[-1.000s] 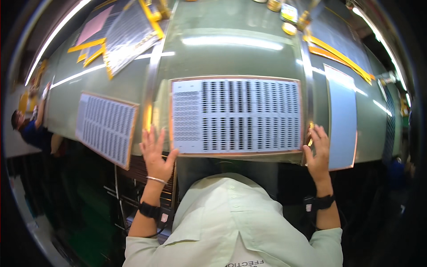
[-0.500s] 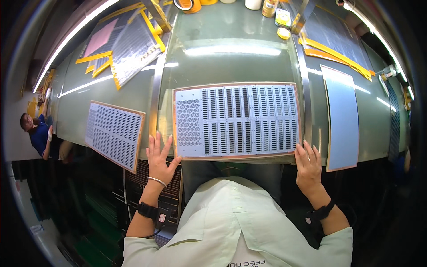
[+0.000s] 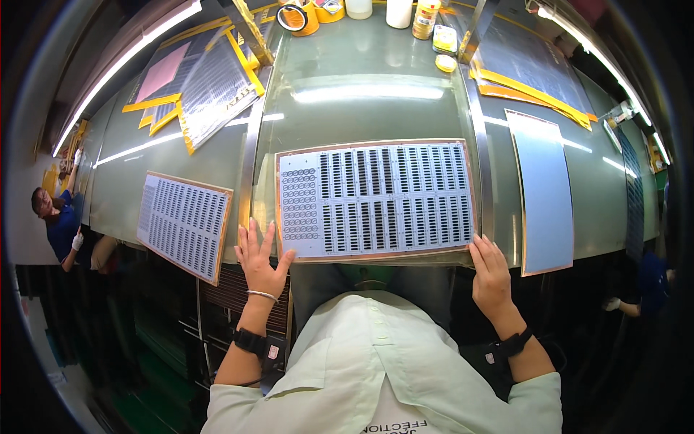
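Flat on the glass-like tabletop in front of me lies a rectangular panel [image 3: 311, 153] with a copper-coloured border, a pale face, rows of black slots and a block of small rings at its left end. My left hand [image 3: 260, 259] rests at the panel's near left corner, fingers spread and the thumb against the edge. At the near right corner, my right hand [image 3: 493, 273] touches the border with its fingertips, the fingers extended close together. Neither hand lifts the panel.
A similar slotted panel [image 3: 184, 220] lies left, and a plain pale blue panel [image 3: 541, 192] right. Yellow-edged film sheets [image 3: 220, 83] lie far left, others [image 3: 531, 69] far right. Tape rolls [image 3: 296, 18] and jars [image 3: 426, 18] stand behind. A co-worker [image 3: 63, 220] is at the left.
The view has shifted slightly, so the panels and containers appear farther left. My right hand's fingers are closer together. A co-worker's gloved hand shows at the far right.
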Motion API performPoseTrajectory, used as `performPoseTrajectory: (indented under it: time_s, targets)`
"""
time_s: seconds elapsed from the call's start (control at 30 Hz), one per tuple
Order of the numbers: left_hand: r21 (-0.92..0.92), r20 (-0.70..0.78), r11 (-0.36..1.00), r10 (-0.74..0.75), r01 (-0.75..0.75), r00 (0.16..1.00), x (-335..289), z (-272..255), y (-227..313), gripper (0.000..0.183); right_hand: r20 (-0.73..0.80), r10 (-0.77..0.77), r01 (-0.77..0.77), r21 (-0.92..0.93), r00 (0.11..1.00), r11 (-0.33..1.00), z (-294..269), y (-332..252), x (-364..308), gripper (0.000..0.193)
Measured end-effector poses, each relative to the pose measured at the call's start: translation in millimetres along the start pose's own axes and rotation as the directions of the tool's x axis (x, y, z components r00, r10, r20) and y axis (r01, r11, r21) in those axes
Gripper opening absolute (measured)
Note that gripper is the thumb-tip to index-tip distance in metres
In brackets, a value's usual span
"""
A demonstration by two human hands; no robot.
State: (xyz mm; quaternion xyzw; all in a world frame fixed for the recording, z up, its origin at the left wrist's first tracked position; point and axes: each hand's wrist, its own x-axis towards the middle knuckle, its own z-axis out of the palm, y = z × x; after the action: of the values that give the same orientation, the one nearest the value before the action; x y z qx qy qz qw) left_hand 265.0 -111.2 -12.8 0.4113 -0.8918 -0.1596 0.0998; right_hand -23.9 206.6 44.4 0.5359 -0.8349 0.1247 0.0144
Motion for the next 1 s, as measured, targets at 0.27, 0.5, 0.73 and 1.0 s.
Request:
performPoseTrajectory:
  time_s: [0.27,0.5,0.73,1.0]
  targets:
    - [0.013,0.017,1.0,0.005,-0.006,1.0,0,0,0,0.065,0.044,-0.06,0.065,-0.123,0.997,0.99,-9,4,5,0.041]
    - [0.018,0.025,1.0,0.012,-0.012,1.0,0,1,-2,0.066,0.111,-0.134,0.156,-0.212,0.985,0.965,-12,7,5,0.038]
    - [0.015,0.025,1.0,-0.001,0.001,1.0,2,-1,3,0.067,0.129,-0.145,0.168,-0.189,0.981,0.968,-16,11,10,0.038]
    - [0.204,-0.011,0.978,0.05,-0.047,0.999,13,-18,0,0.058,0.014,-0.006,0.005,0.095,1.0,0.995,9,-15,-3,0.041]
